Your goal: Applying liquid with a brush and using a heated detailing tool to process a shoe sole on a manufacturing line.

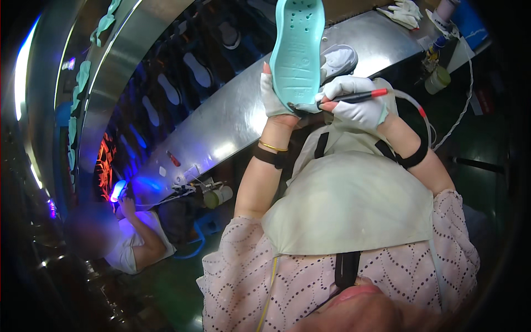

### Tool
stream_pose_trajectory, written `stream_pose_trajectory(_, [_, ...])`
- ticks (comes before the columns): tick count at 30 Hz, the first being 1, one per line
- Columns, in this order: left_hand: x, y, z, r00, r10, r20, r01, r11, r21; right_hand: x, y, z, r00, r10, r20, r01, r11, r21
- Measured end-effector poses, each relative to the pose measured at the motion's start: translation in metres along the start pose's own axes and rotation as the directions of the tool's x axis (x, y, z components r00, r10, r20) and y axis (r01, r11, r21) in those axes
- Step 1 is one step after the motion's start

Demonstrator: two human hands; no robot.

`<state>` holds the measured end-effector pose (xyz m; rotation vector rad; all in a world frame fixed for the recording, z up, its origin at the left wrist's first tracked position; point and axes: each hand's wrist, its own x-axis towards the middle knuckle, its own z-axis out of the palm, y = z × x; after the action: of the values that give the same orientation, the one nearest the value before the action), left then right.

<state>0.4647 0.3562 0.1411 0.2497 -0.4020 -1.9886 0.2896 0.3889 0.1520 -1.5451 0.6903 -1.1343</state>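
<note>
My left hand (pixel 273 98), in a white glove with bare fingertips, is closed on the heel end of a teal shoe sole (pixel 297 58). The sole is raised with its toe pointing away from me; it has a raised rim and small holes near the toe. My gloved right hand (pixel 357 102) grips a black and red pen-shaped tool (pixel 359 96) by its barrel. A pale hose (pixel 412 100) runs from the tool's back end. The tool's front end lies close to the sole's heel; whether it touches cannot be made out.
A white shoe (pixel 338 61) rests on the metal bench (pixel 232 124) behind the sole. White gloves (pixel 405 13) lie at the far right, above a hanging jar (pixel 437 81). Pale soles (pixel 197 69) line a dark conveyor. At left another person (pixel 138 243) holds a glowing shoe.
</note>
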Motion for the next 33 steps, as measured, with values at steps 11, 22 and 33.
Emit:
stream_pose_trajectory(11, [0.005,0.025,-0.006,0.996,-0.086,0.021,0.086,0.996,-0.010,-0.002,0.005,0.002,0.993,0.116,-0.021,-0.108,0.966,0.236])
stream_pose_trajectory(22, [0.000,0.048,-0.025,0.936,-0.207,-0.286,0.292,0.909,0.297,0.052,0.000,-0.017,0.890,0.140,0.433,-0.122,0.990,-0.069])
stream_pose_trajectory(33, [0.008,0.048,-0.015,0.881,-0.178,-0.438,0.366,0.843,0.393,0.056,-0.013,-0.052,0.903,0.162,0.398,-0.072,0.970,-0.233])
